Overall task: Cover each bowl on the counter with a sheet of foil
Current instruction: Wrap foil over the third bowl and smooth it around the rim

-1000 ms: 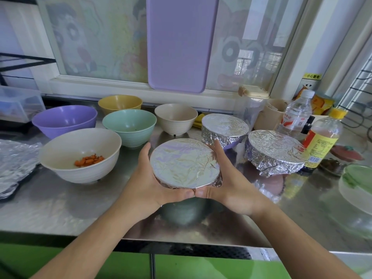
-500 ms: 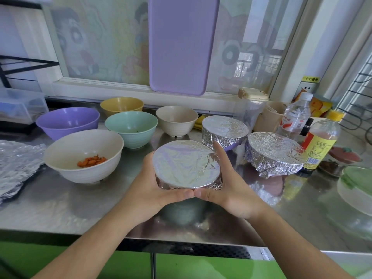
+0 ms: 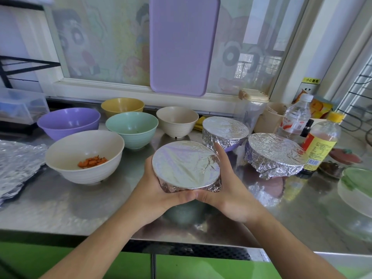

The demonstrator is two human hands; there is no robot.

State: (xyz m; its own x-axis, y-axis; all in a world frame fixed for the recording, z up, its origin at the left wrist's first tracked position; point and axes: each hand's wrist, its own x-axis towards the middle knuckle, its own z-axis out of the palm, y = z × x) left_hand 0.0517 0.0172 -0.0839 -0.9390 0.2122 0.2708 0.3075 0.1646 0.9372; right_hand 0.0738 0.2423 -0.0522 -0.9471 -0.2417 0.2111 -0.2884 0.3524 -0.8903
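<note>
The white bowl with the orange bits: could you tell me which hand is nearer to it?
Left. The left hand grips the foil-covered bowl beside the white bowl; the right hand is beyond.

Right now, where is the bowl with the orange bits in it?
In the head view, the white bowl sits on the counter's left side, uncovered, before the purple bowl and green bowl.

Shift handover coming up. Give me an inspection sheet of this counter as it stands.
Surface: steel counter, reflective.
Job's things: three foil-covered bowls, one held, two standing; five open bowls, the white bowl holding orange bits; foil sheet at left.
Clutter: two bottles, purple board.
Hands: left hand and right hand grip the held bowl.
Cables: nothing seen.
Surroundings: window with cartoon pictures.
</note>
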